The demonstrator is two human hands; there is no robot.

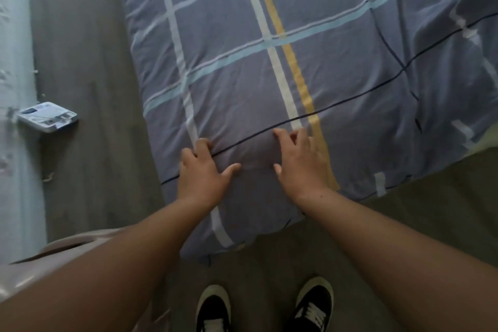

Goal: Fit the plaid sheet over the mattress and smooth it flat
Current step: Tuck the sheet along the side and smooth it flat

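Observation:
The plaid sheet (269,67), grey-blue with white, pale blue, yellow and dark lines, covers the mattress from the near corner to the top of the view. My left hand (202,172) lies on the sheet near the corner, fingers spread and pressing down. My right hand (299,162) rests on the sheet beside it, fingers spread over the yellow stripe. The fabric is wrinkled at the far right. A strip of pale yellow-green mattress (485,143) shows under the sheet's right edge.
Grey wood-look floor (80,89) runs along the bed's left side and at its foot. A white flat scale-like device (48,117) lies on the floor by the pale wall at left. My two black shoes (264,310) stand at the bed's corner.

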